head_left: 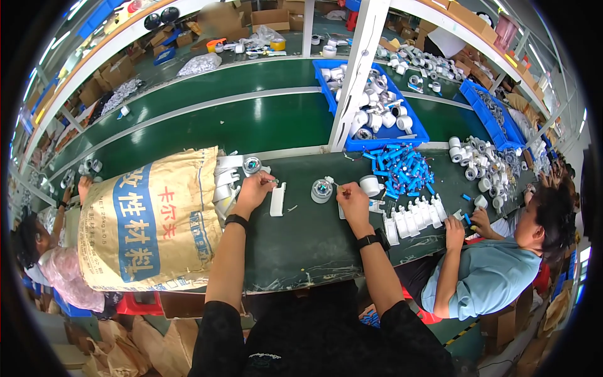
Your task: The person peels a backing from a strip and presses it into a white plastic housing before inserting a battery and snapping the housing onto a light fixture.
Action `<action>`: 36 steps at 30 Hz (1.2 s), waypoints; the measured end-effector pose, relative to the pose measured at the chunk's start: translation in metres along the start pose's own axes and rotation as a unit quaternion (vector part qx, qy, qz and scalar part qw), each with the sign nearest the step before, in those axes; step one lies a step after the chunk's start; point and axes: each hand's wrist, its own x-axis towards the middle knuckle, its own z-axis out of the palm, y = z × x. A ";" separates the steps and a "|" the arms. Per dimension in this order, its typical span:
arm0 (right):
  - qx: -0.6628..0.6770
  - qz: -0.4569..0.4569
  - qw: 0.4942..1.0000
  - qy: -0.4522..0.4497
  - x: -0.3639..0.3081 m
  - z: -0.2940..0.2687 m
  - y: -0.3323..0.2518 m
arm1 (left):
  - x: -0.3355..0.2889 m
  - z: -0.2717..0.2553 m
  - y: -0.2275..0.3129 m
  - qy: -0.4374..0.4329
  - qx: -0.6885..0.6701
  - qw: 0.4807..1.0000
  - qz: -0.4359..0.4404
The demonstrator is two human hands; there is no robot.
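Observation:
My left hand (253, 193) is closed in a pinch over the top of a white plastic channel-shaped piece (277, 200) on the dark green bench; what sits at its fingertips is too small to name. My right hand (353, 201) is also pinched, just right of a round white housing with a clear, shiny top (321, 190). A tiny pale item shows by its fingertips. Beyond my left hand stands a similar round housing (252, 166). A white cup-shaped part (371, 185) rests next to my right hand.
A large printed sack (151, 220) with white parts spilling out lies at left. On the right are a heap of blue cylinders (402, 169), a row of white brackets (413, 218) and a co-worker (490, 264). A blue bin (421, 135) of white housings stands behind a white post (359, 75).

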 end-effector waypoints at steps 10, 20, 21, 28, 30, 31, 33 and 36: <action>0.004 -0.003 1.000 0.000 -0.001 -0.005 -0.003 | -0.004 0.001 0.006 0.005 0.016 1.000 0.003; -0.104 -0.001 0.983 -0.150 -0.009 -0.005 -0.058 | -0.001 0.021 0.045 -0.058 0.193 0.979 0.023; -0.117 0.011 0.979 -0.165 -0.004 0.008 -0.071 | 0.005 0.020 0.041 -0.053 0.197 0.979 0.021; -0.089 0.065 0.991 -0.070 0.057 0.104 -0.094 | 0.085 0.007 0.005 -0.018 0.264 0.962 0.059; -0.063 0.062 0.995 -0.039 0.079 0.135 -0.092 | 0.113 0.000 -0.011 0.020 0.258 0.966 0.029; -0.060 0.068 0.995 -0.038 0.092 0.149 -0.096 | 0.126 -0.006 -0.024 0.031 0.250 0.968 0.007; -0.055 0.056 0.995 -0.055 0.118 0.180 -0.109 | 0.154 -0.037 -0.067 0.047 0.319 0.946 0.037; -0.054 0.017 0.998 0.003 0.153 0.220 -0.081 | 0.206 -0.036 -0.075 0.116 0.332 0.935 0.041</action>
